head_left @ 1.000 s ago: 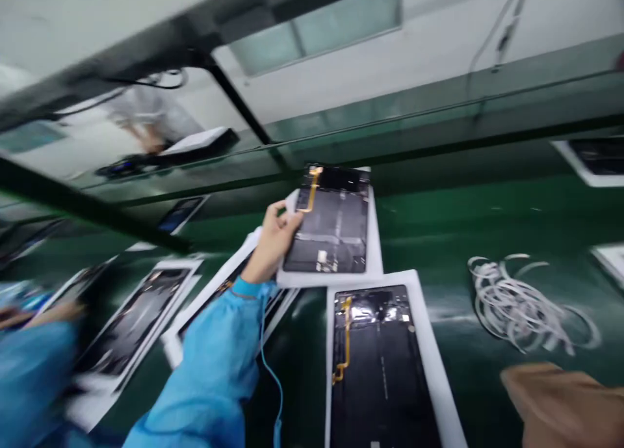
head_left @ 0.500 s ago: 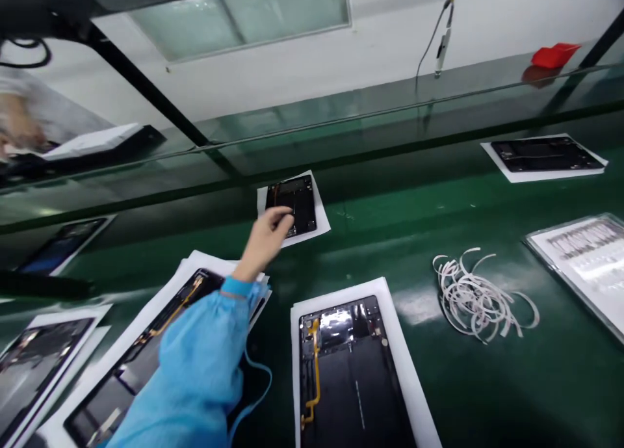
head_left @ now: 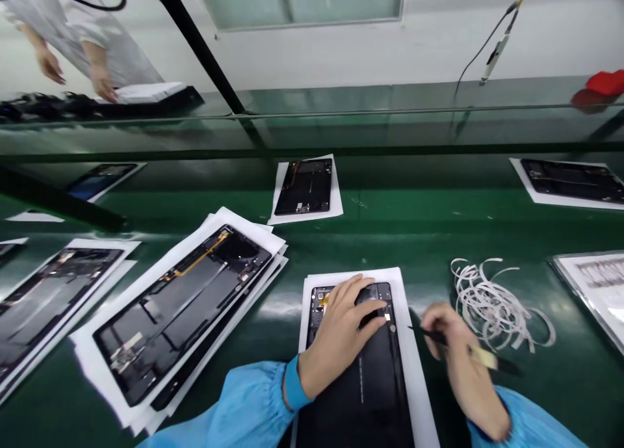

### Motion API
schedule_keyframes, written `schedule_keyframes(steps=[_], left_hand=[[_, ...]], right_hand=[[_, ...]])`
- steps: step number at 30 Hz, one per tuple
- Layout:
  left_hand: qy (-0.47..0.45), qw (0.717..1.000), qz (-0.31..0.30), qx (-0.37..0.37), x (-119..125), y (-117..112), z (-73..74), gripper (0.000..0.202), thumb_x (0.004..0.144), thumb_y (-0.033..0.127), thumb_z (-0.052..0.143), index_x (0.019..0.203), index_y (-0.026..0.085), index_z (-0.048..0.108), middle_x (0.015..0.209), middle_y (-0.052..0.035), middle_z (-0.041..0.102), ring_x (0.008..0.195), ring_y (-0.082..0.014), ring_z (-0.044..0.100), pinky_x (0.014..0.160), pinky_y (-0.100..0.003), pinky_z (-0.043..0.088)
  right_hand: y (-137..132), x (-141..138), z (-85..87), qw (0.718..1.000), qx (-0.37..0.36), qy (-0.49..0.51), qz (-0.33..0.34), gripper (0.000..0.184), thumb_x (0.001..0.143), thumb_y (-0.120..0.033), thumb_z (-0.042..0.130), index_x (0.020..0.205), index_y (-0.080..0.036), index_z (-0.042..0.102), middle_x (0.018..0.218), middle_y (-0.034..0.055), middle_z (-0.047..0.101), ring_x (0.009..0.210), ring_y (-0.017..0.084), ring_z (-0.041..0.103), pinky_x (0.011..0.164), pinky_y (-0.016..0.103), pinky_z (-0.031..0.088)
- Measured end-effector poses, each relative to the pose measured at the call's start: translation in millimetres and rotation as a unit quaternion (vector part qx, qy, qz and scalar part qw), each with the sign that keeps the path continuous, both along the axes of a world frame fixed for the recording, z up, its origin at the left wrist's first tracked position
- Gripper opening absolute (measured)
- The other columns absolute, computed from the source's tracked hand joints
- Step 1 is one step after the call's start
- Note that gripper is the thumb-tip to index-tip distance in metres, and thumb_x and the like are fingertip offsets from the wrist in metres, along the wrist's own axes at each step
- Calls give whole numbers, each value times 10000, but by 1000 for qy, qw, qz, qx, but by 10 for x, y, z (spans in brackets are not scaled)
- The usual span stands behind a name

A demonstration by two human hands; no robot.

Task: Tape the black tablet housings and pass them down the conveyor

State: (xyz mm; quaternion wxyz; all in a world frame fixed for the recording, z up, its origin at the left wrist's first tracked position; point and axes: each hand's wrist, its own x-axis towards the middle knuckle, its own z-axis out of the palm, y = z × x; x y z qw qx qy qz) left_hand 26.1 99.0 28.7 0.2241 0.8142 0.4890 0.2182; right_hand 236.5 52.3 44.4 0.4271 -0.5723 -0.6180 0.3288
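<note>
Your left hand (head_left: 341, 337) lies spread on the black tablet housing (head_left: 361, 396), long axis running near-far; your right hand (head_left: 453, 350), just right of it, pinches a slim black tool (head_left: 433, 335).

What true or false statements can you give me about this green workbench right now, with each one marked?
The left hand rests on a black rectangular panel lying on white paper. True.

The right hand is empty. False: it holds a slim black tool.

A tangle of thin white flat strips lies beside the right hand. True.

The left hand wears a blue glove. False: it is bare, and a blue sleeve ends at the wrist.
</note>
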Motion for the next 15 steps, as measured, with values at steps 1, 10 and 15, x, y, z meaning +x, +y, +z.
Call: schedule_keyframes(steps=[1,10,15], left_hand=[[-10,1000,10,-8,11,10,-11,155,873,208,685,1006,275,726,1342,-63,567,1324,-304,451,1075,-545,388],[-29,996,6,-79,-46,-50,-71,92,939,209,580,896,235,658,1395,-47,510,1417,-287,319,1122,-544,326],[-15,996,-15,-81,-73,-73,-104,96,960,220,533,918,245,617,1411,-35,471,1437,-283,261,1126,-551,296]], right_hand=[[29,-51,-46,999,-31,16,10,345,1035,-384,347,820,-210,553,660,-22,550,549,109,532,526,230,476],[64,-145,-332,986,-69,149,32,103,834,-277,712,791,-201,658,794,25,674,765,162,674,719,258,565],[64,-161,-342,988,-59,145,18,96,805,-226,746,736,-202,685,762,16,706,727,151,691,682,229,565]])
